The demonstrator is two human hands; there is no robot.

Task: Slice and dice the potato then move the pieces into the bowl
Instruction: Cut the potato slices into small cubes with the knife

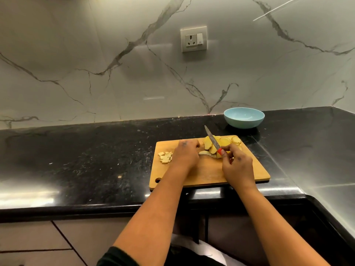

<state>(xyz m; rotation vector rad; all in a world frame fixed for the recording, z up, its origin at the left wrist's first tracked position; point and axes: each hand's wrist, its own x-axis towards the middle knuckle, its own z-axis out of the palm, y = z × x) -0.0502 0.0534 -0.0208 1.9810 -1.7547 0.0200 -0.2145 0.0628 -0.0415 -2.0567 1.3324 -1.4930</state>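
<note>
A wooden cutting board (207,173) lies on the black counter. Yellow potato slices (224,141) are spread along its far edge, and a small heap of diced pieces (165,156) sits at its left side. My right hand (237,166) grips the red handle of a knife (212,140), whose blade points away over the slices. My left hand (186,153) rests on the board with curled fingers at a pale slice (204,153); whether it holds the slice is hidden. A light blue bowl (244,117), empty, stands behind the board to the right.
The black counter (86,160) runs left and turns a corner at the right. A marble wall with a socket (193,39) stands behind. The board's near edge overhangs the counter's front edge slightly.
</note>
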